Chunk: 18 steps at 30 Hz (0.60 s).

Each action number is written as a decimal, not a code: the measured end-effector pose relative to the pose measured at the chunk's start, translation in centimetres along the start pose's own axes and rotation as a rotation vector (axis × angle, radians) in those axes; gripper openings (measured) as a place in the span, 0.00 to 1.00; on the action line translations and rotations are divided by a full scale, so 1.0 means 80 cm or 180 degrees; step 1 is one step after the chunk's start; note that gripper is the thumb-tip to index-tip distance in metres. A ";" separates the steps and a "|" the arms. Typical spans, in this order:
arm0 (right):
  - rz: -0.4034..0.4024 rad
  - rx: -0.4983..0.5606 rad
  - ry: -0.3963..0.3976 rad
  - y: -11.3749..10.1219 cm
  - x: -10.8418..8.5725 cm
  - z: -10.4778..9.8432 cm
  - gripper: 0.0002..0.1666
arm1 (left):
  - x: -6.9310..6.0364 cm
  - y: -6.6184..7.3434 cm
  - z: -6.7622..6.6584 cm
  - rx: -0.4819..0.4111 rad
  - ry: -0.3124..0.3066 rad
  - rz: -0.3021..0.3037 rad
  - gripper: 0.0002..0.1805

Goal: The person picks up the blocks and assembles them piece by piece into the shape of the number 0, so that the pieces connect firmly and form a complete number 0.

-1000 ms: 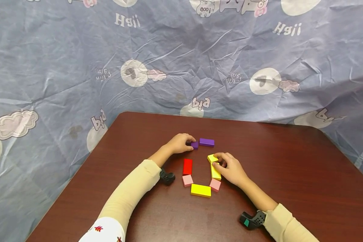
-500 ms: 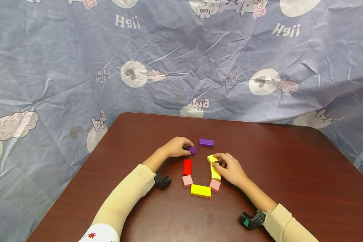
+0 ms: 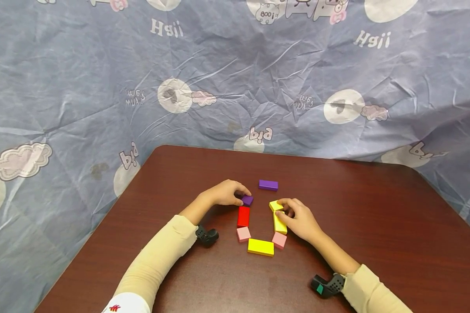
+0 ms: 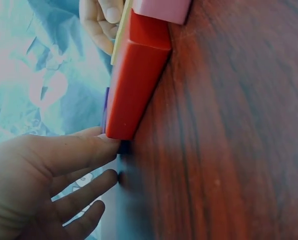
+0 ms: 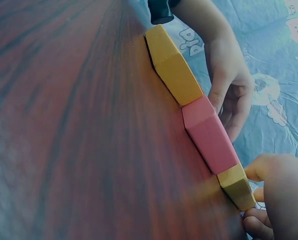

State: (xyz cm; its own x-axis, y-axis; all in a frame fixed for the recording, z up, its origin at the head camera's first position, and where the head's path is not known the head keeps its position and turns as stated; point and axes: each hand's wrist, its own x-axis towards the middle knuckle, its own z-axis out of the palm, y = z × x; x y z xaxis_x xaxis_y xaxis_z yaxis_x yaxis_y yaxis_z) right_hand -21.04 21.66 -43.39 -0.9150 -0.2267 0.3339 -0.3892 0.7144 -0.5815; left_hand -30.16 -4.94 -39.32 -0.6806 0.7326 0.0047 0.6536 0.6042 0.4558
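Observation:
My left hand [image 3: 226, 192] pinches a small purple block [image 3: 247, 200] between thumb and fingers, just beyond the far end of a red block [image 3: 243, 216]. In the left wrist view the red block [image 4: 139, 80] hides most of the purple one. With thumb and fingers, my right hand [image 3: 300, 218] holds a small yellow block [image 3: 275, 205] and touches the long yellow block [image 3: 280, 222] nearer me. A pink block [image 3: 243, 234] lies at the red block's near end. Another pink block [image 3: 279, 240] sits below the long yellow one.
A yellow block [image 3: 260, 247] lies across the near side, between the pink blocks. Beyond both hands rests a purple rectangular block [image 3: 268, 185]. The dark red-brown table [image 3: 360, 217] ends at a printed blue cloth [image 3: 219, 87].
My left hand has drawn the small purple block towards me and slightly left, away from the long purple block to the red block's far end. My right hand has stayed put.

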 end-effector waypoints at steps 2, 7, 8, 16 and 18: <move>-0.0002 -0.0004 0.0006 0.000 0.000 0.000 0.18 | -0.001 0.002 -0.002 -0.0008 -0.0045 0.0005 0.19; -0.0007 -0.0003 -0.0001 0.000 0.000 0.000 0.18 | -0.002 0.007 -0.006 0.0011 -0.0135 0.0024 0.19; -0.0010 -0.0007 0.0001 0.001 0.000 0.000 0.18 | -0.002 0.008 -0.006 0.0012 -0.0145 0.0025 0.19; -0.0005 -0.0009 -0.0002 0.001 0.000 0.000 0.18 | -0.005 0.009 -0.006 -0.0091 -0.0186 -0.0034 0.20; -0.0009 -0.0005 0.0003 0.001 0.000 0.000 0.18 | -0.007 0.009 -0.006 -0.0149 -0.0154 -0.0090 0.20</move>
State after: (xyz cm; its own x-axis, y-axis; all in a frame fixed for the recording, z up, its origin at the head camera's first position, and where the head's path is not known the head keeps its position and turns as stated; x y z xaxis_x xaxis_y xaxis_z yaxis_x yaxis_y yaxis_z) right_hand -21.05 21.73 -43.44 -0.9137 -0.2282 0.3362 -0.3917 0.7147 -0.5795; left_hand -29.47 -5.08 -38.59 -0.6812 0.7303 -0.0513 0.6173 0.6105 0.4963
